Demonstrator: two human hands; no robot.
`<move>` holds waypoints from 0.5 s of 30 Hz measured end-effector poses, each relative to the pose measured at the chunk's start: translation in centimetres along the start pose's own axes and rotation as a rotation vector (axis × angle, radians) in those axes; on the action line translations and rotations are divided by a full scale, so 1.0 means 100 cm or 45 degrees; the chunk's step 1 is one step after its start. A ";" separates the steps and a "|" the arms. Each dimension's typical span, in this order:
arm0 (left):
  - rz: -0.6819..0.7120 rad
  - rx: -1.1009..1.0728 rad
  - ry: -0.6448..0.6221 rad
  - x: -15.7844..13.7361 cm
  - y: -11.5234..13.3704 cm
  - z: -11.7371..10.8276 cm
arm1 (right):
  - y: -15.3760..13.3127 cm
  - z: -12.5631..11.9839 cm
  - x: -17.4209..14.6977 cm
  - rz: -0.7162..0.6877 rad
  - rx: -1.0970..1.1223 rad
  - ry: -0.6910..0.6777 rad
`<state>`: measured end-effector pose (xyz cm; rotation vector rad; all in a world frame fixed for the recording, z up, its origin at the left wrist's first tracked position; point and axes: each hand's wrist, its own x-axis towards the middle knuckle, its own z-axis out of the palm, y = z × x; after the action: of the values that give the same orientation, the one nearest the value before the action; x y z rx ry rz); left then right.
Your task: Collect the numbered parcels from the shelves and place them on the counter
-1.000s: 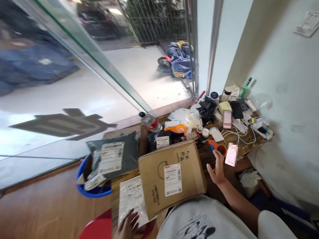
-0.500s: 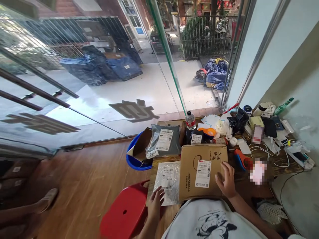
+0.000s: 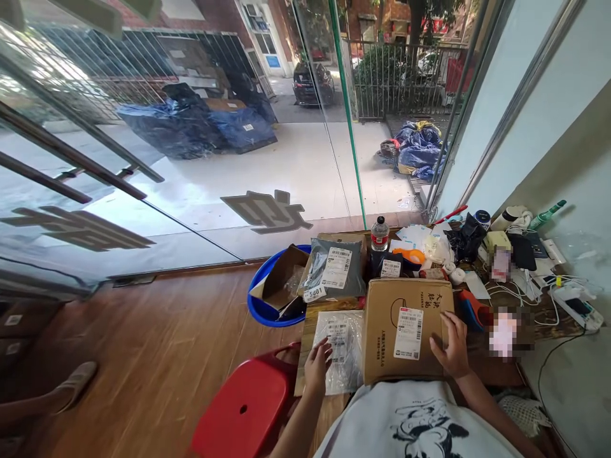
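Observation:
A brown cardboard box [image 3: 382, 318] with a white shipping label lies flat before me, close against my shirt. My right hand [image 3: 453, 350] rests on the box's right side, thumb and fingers apart. To its left is a clear bubble-wrap package [image 3: 351, 375] with a label showing through the plastic. My left hand [image 3: 317, 369] is at the package's left edge, its fingers loosely bent and apart, holding nothing; whether the fingertips touch the plastic I cannot tell. Behind the package lies a grey plastic mailer [image 3: 317, 270] with a label and a tag reading 5001.
A red stool [image 3: 238, 407] stands left of the wooden table, and a blue basin [image 3: 252, 302] sits behind it. A water bottle [image 3: 380, 235], orange tape [image 3: 411, 256], cables and a power strip [image 3: 580, 308] crowd the right side. Another person's foot [image 3: 79, 381] is at far left.
The view has swung slightly, shifting the table things rightward. My left hand has moved a little forward along the bubble-wrap package. My right hand stays on the box.

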<state>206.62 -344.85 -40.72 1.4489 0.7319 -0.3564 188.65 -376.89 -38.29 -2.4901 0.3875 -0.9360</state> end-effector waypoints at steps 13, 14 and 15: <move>0.259 -0.194 0.001 0.046 0.064 0.048 | 0.002 0.002 -0.004 -0.017 -0.123 0.032; 0.241 -0.169 0.002 0.047 0.059 0.049 | 0.002 0.002 -0.004 -0.015 -0.135 0.032; 0.216 -0.137 -0.001 0.048 0.053 0.049 | 0.002 0.003 -0.004 -0.014 -0.146 0.033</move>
<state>214.68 -347.95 -39.92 1.3976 0.6137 -0.1841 188.48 -376.84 -38.81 -2.5881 0.4482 -0.9761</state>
